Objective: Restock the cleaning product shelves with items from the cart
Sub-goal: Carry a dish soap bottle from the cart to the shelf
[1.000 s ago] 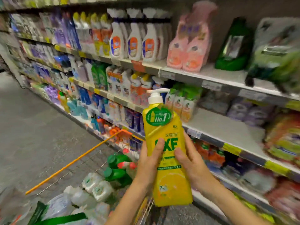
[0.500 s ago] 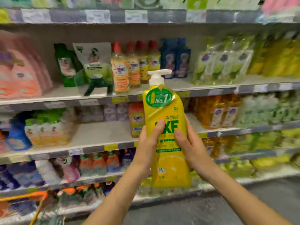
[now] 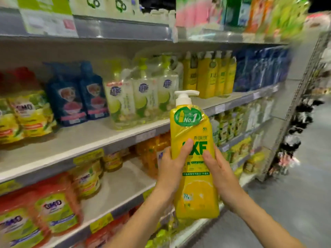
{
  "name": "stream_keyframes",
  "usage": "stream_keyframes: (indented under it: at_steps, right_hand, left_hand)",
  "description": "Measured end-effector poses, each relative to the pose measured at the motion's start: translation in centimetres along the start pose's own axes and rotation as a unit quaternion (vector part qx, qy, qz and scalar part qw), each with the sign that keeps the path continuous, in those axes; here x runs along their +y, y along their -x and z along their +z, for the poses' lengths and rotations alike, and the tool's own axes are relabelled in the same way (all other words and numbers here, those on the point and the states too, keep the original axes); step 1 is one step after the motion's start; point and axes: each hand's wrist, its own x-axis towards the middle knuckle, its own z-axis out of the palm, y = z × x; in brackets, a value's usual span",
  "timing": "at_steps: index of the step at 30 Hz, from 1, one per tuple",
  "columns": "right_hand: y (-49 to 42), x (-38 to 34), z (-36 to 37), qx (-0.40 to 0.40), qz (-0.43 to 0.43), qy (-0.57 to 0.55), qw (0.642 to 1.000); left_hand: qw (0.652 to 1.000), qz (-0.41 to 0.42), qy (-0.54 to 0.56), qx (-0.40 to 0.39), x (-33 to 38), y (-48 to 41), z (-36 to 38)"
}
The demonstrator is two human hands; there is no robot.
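before the store shelving, a tall yellow plastic bottle with a white pump top [image 3: 195, 190] stands upright in the air, in front of the edge of the grey middle shelf [image 3: 100, 135] and not resting on it. both hands are clamped on it: the left hand [image 3: 171, 169] grips its left side, thumb across the front, and the right hand [image 3: 222, 176] grips the right side, thumb likewise on the label. the two thumbs cover part of the big green lettering, so only "xf" reads plainly. above it a round green sticker says "no.1" with a small "15"; the finer green lines of print are too small to read. both forearms run off the bottom edge.

on the middle shelf, behind the bottle, a row of similar yellow bottles [image 3: 209, 76] stands, labels smeared. to their left, clear bottles with lime pictures [image 3: 143, 99] sit wrapped in glossy film, their blue logo unreadable. dark blue pouches [image 3: 78, 99] come next, then yellow-green pouches marked "omo" [image 3: 30, 113], cut off at the left edge. one shelf down lie red and green "omo" pouches [image 3: 55, 210] and orange bottles [image 3: 152, 149], the latter partly hidden by the left hand. goods on the top shelf and at the far right are blurred past telling.
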Motion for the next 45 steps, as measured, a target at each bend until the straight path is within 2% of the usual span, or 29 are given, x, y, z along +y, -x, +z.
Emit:
stream_keyframes:
  at_steps: [4,12,16,20,24,27,33,36,41,45]
  right_hand:
    - [-7.7,-0.4,-4.8,0.03,-0.018,0.027,0.999]
    - [-19.9,0.1,-12.5,0.077,0.046,-0.054,0.995]
    - [-26.6,0.2,-16.2,0.047,0.067,-0.06,0.995]
    - [-34.5,-1.4,-19.4,-0.012,0.05,-0.043,0.998]
    - [-41.6,-1.8,-21.9,-0.05,0.041,-0.039,0.997]
    - [-46.0,-1.4,-23.1,-0.074,0.008,0.01,0.997]
    - [-48.2,1.1,-26.3,-0.193,-0.097,0.054,0.975]
    - [-48.7,2.6,-27.7,-0.232,-0.103,0.083,0.964]
    - [-48.0,3.5,-28.9,-0.251,-0.066,0.054,0.964]
    - [-47.2,3.1,-29.2,-0.243,-0.1,0.12,0.957]
  left_hand:
    - [0.998,-0.017,-0.031,-0.052,-0.6,-9.2,3.7]
    - [0.995,-0.001,-0.051,-0.089,-0.5,-23.1,9.3]
    - [0.998,-0.005,-0.024,-0.056,-0.1,-29.1,12.0]
    - [1.0,-0.002,0.002,-0.004,1.8,-35.1,14.6]
    - [0.997,0.018,-0.043,0.063,3.2,-40.4,16.4]
    - [0.987,0.07,-0.092,0.114,3.7,-43.9,17.2]
    - [0.967,0.144,-0.165,0.131,0.0,-46.3,17.6]
    - [0.957,0.156,-0.198,0.145,-1.5,-46.2,17.7]
    - [0.946,0.144,-0.26,0.131,-2.6,-45.9,17.9]
    - [0.95,0.146,-0.256,0.105,-2.7,-45.6,17.8]
